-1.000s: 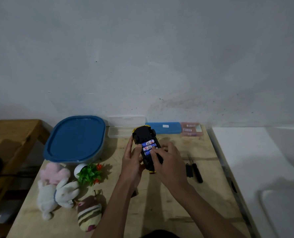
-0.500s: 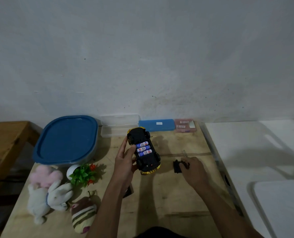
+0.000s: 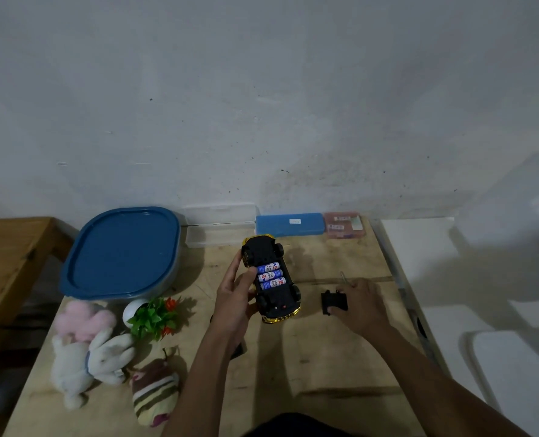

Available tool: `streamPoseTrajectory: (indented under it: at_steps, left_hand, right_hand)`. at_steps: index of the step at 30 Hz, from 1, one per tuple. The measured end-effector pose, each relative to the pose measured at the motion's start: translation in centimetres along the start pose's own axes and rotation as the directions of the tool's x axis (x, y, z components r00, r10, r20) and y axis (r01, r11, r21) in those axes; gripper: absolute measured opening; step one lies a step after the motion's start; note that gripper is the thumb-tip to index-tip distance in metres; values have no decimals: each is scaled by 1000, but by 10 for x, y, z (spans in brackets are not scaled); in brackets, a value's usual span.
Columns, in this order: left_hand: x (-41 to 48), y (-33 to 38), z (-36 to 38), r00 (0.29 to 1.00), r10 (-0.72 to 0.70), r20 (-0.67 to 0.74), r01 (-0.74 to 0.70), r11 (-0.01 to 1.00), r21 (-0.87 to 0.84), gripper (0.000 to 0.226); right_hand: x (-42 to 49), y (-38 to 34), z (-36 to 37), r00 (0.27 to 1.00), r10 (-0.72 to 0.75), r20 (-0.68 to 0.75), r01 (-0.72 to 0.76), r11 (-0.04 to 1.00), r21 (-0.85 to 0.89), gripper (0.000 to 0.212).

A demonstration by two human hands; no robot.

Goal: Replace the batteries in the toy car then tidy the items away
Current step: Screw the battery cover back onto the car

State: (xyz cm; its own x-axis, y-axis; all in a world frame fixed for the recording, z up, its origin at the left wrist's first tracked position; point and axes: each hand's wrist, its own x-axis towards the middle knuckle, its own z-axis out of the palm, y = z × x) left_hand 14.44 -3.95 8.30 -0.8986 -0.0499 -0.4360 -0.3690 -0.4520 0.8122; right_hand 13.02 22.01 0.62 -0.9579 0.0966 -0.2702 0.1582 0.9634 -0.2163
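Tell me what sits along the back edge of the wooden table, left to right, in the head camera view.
blue-lidded container → clear plastic box → blue case → pink pack, all by the wall.

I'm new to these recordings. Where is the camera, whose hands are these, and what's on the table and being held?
No machine here: a person's bare hands, filmed by a head-worn camera looking down at a wooden table. The left hand holds an upturned black-and-gold toy car, three blue-and-white batteries showing in its bay. The right hand pinches a small black plastic cover. Behind sits a blue-lidded tub; at left, plush toys and a small green plant.
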Motion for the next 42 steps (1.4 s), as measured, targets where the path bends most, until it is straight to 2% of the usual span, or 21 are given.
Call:
streamPoseTrajectory:
  at_steps: [9,15,20,23,26,28,31,34,42]
  left_hand:
    - [0,-2,-1,1000,2,6,-1,1000,-6,53]
    - [-2,-2,-5,1000,3,-10,-3,1000,-7,50]
    - [-4,0,-6,1000,-6,-11,6,999,-34,50]
    - [-5,3,-6,1000,-7,-11,7,1000,-29,52]
    - [-7,6,-7,1000,-12,12,12,1000,-26,51]
    - [-9,8,-6,999,-16,38,16,1000,-17,51]
    - [-13,11,-3,996,-7,89,5,1000,21,51]
    - [-18,13,-1,991,-3,133,-6,998,64,47]
    - [-23,18,2,979,-8,204,-17,992,121,48]
  right_hand:
    - [-2,-1,-7,996,-63,-65,65,997,35,51]
    - [-1,2,-8,997,-10,-80,31,963,268,31]
    - [-1,-5,-35,994,-36,102,-37,774,632,22]
    - [-5,-18,-64,992,-72,102,-30,654,756,22]
    - [-17,-46,-95,986,-156,61,16,451,893,22]
    - [-26,-67,-108,973,-226,38,53,383,922,21]
    - [-34,-94,-113,955,-296,24,92,371,924,20]
    - [-35,-106,-111,945,-328,20,124,413,902,22]
    - [-34,-106,-116,943,-329,50,129,500,856,20]
